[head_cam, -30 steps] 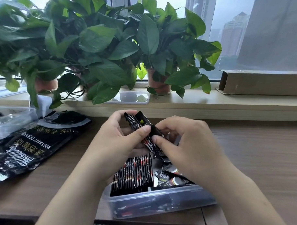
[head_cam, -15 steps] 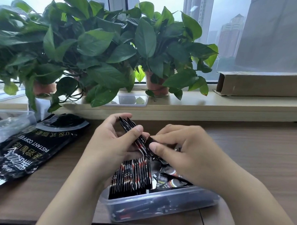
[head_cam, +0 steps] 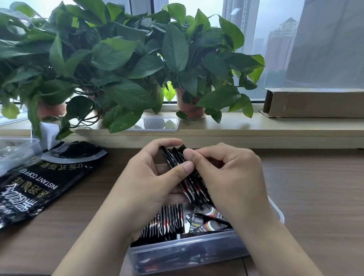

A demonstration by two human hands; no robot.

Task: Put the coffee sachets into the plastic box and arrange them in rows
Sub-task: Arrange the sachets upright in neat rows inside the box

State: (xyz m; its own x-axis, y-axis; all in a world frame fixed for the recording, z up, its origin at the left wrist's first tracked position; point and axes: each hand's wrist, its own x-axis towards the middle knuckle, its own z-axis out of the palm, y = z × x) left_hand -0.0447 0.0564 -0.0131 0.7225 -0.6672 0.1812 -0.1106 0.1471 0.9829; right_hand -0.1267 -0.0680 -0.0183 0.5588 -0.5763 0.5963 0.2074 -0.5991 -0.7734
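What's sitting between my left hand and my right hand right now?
In the head view, a bundle of coffee sachets sits between them, pinched by the left hand and right hand above the plastic box.

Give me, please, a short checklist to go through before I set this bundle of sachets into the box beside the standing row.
1. Grip: the left hand and the right hand both pinch the bundle of coffee sachets: ok.
2. Bundle ends lined up: not ok, the top ends fan apart.
3. Plastic box open on top: ok.
4. Standing row in the left part of the box tidy: ok.
5. Space to the right of the row free: not ok, loose sachets lie flat there.
6. Room at the far end of the box: cannot tell, the hands hide it.
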